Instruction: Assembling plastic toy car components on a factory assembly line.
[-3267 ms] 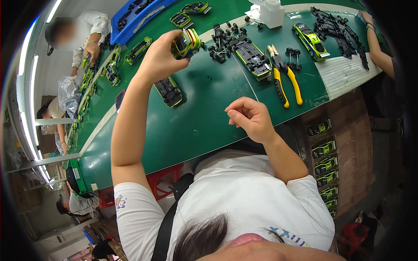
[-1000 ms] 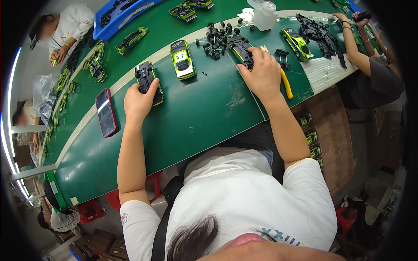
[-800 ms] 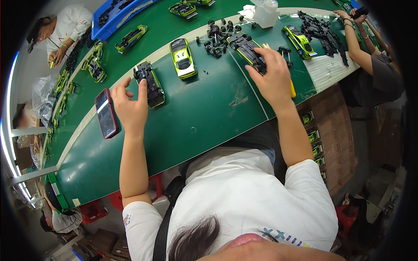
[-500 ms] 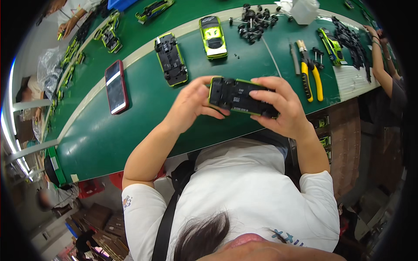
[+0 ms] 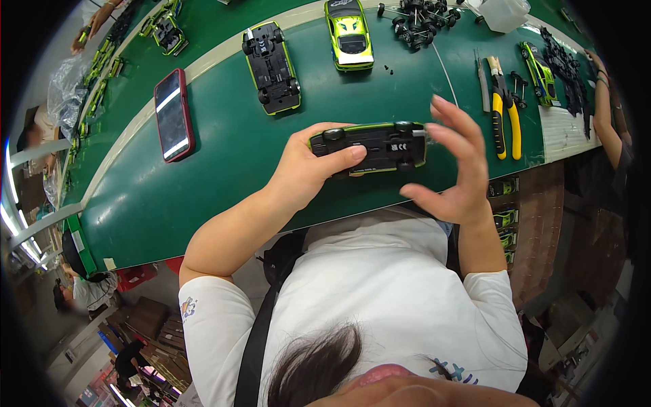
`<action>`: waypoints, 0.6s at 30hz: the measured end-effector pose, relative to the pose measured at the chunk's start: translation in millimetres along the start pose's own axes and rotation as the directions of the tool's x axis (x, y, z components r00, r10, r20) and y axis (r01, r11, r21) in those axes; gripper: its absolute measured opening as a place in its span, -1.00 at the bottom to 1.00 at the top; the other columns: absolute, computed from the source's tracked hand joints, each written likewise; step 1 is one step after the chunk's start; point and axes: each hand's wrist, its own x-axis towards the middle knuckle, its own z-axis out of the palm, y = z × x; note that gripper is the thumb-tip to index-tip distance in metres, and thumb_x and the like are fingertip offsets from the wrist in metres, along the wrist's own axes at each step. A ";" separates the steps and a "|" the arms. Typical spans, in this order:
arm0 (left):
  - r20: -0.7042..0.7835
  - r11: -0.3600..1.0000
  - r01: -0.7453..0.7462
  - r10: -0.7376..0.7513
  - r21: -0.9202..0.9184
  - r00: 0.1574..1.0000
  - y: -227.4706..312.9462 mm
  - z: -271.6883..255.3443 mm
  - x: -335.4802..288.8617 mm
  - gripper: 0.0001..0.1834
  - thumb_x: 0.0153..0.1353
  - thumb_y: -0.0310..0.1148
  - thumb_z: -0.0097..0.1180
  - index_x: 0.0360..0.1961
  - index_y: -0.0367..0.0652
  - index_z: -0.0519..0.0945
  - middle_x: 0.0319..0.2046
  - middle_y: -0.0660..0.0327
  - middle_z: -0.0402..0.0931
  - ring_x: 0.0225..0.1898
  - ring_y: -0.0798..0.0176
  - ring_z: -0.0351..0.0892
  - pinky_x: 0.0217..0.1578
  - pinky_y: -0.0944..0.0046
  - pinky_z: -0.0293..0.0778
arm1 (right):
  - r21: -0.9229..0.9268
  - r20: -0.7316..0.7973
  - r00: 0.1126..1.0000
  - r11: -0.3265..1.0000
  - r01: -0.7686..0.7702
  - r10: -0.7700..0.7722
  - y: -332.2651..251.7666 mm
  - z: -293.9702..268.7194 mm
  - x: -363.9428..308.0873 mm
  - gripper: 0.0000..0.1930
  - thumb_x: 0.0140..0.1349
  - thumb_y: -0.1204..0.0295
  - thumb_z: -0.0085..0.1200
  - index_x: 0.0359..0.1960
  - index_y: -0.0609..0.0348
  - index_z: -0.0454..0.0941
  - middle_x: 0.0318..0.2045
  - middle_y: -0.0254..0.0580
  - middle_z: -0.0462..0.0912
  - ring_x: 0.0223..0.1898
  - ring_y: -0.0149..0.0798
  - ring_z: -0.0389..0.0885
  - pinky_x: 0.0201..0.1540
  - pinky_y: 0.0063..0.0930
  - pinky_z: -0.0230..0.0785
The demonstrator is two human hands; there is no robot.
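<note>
A green toy car [image 5: 380,150] is turned underside up in front of me, its black base and small wheels showing. My left hand [image 5: 313,157] grips its left end, thumb across the base. My right hand [image 5: 456,161] is off the car's right end, fingers spread and holding nothing. Beyond lie an upturned toy car [image 5: 271,66] with its black base up and an upright green toy car [image 5: 350,37] with a black hood. Tiny dark bits, perhaps screws [image 5: 388,69], rest beside the upright one.
A red-cased phone [image 5: 173,115] lies to the left. At the right are yellow-handled pliers [image 5: 506,122], a thin grey tool [image 5: 483,85], another green car [image 5: 539,74] and black parts [image 5: 568,78]. Wheel axles [image 5: 417,24] are heaped at the back. A co-worker's arm [image 5: 602,102] reaches in at the right.
My right hand has let go of the car and opened to its right. My left thumb now presses on the base, and the car lies more level, with both wheel pairs showing.
</note>
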 end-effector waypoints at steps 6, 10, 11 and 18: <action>-0.081 0.990 0.032 -0.044 -0.139 0.996 6.7 3.7 -2.1 -0.55 0.10 -0.40 0.28 -0.03 -0.41 0.46 -0.19 0.06 0.55 -0.19 0.25 0.58 -0.11 0.22 0.56 | 0.181 -0.077 0.978 0.968 -0.175 0.191 -8.5 9.3 -39.6 -0.57 -0.14 0.47 0.38 -0.17 0.24 0.52 -0.01 0.11 0.55 -0.54 -0.48 0.51 -0.50 -0.66 0.42; -0.061 0.993 0.021 -0.028 -0.114 0.998 7.0 3.6 1.1 -0.56 0.14 -0.36 0.22 -0.02 -0.42 0.45 -0.15 0.03 0.54 -0.14 0.19 0.58 -0.08 0.14 0.57 | 0.156 -0.061 0.976 0.968 -0.197 0.209 -22.2 27.8 -36.0 -0.48 -0.17 0.33 0.41 -0.13 0.23 0.51 0.14 0.25 0.38 -0.52 -0.42 0.54 -0.49 -0.65 0.44; -0.059 0.994 0.023 -0.030 -0.110 0.998 5.8 3.7 1.5 -0.56 0.14 -0.36 0.22 -0.02 -0.42 0.45 -0.15 0.03 0.54 -0.14 0.19 0.58 -0.08 0.14 0.57 | 0.175 -0.047 0.969 0.957 -0.232 0.243 -24.2 31.9 -36.3 -0.46 -0.18 0.28 0.41 -0.12 0.23 0.51 0.18 0.29 0.33 -0.52 -0.39 0.55 -0.48 -0.65 0.45; -0.085 0.993 0.006 -0.016 -0.116 0.996 4.8 4.6 0.3 -0.55 0.16 -0.36 0.19 0.01 -0.42 0.42 -0.12 0.03 0.53 -0.09 0.18 0.57 -0.04 0.13 0.55 | 0.306 0.127 0.987 0.943 -0.129 0.094 -22.7 33.4 -41.4 -0.50 -0.09 0.35 0.34 -0.08 0.19 0.48 0.08 0.14 0.48 -0.43 -0.26 0.64 -0.47 -0.60 0.48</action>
